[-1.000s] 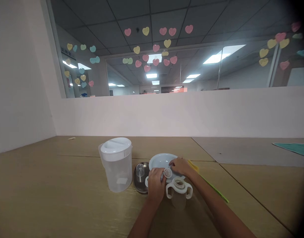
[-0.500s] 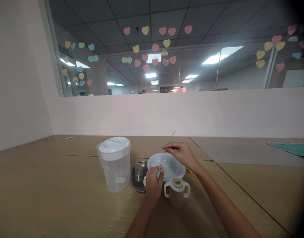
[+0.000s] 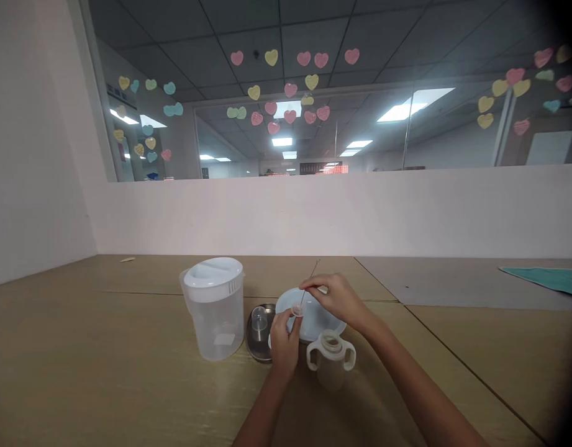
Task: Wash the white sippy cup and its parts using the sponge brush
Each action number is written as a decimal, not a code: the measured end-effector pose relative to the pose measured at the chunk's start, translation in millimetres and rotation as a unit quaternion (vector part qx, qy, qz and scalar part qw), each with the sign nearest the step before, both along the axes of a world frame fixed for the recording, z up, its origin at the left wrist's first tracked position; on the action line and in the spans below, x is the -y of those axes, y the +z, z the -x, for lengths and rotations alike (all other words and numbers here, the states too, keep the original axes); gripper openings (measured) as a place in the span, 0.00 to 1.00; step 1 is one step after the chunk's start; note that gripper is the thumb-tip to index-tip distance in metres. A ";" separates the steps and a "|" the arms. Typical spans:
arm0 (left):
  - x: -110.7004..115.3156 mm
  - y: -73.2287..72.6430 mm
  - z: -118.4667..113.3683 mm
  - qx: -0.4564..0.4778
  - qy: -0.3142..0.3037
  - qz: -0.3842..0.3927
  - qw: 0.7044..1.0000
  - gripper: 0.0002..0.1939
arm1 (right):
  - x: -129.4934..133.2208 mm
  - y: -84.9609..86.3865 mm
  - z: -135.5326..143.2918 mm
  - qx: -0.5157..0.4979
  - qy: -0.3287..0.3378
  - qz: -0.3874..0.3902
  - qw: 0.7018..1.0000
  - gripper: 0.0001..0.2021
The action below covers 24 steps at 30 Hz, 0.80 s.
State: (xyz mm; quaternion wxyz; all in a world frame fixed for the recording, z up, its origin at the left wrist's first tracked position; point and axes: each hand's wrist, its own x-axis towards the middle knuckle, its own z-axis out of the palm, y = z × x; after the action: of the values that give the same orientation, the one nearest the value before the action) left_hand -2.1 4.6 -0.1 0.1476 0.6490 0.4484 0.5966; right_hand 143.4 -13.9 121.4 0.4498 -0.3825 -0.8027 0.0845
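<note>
My left hand is closed around a small clear bottle nipple, its round rim facing up. With a fingertip pinch, my right hand grips a thin wire straw brush; the looped end points up and away, and the lower end goes into the nipple. Whether it has bristles is hidden. Both hands are above the near left part of a white basin. Just in front of the basin stands a two-handled baby bottle, upright with its mouth uncovered.
A lidded translucent pitcher stands at the left. Between it and my left hand is a round metal tray with a clear cap on it. A teal cloth lies far right. A low wall with a window rises behind the table.
The brush has gone lower into the nipple, its looped end dropping and shifting left. My right hand has come down slightly, while my left hand has lifted a little with the nipple.
</note>
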 end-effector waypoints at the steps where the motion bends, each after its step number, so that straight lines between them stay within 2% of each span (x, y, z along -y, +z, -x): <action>1: 0.4 0.7 -0.2 0.004 -0.001 -0.001 1.000 0.14 | 1.2 0.1 1.3 0.015 -0.001 -0.006 1.000 0.14; 6: 3.4 6.1 -1.4 -0.004 -0.026 -0.009 1.000 0.14 | 4.4 -3.3 11.6 0.096 -0.008 -0.004 0.995 0.15; 9: 3.5 8.4 -0.5 -0.003 -0.024 -0.010 1.000 0.14 | 0.9 -11.3 17.1 0.141 -0.003 0.007 0.990 0.16; 13: 1.9 8.7 2.6 0.003 -0.004 -0.026 1.000 0.14 | -7.6 -24.6 23.9 0.176 0.006 -0.020 0.984 0.17; 17: 2.1 7.3 5.2 0.010 0.028 -0.045 0.999 0.14 | -5.8 -27.8 31.6 0.110 0.023 -0.060 0.992 0.16; 21: 3.6 4.2 4.6 -0.018 0.028 -0.052 0.998 0.13 | 9.4 -18.5 34.1 0.001 0.000 -0.087 0.996 0.19; 24: 4.2 1.9 2.4 -0.024 0.029 -0.045 0.998 0.12 | 17.7 -12.9 30.8 0.016 0.000 -0.115 0.993 0.20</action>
State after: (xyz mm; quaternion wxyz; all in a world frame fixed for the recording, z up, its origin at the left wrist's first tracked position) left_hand -4.5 0.4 1.7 0.0902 0.6562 0.4432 0.6040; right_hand 112.6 -31.6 108.5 0.4774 -0.3295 -0.8144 -0.0141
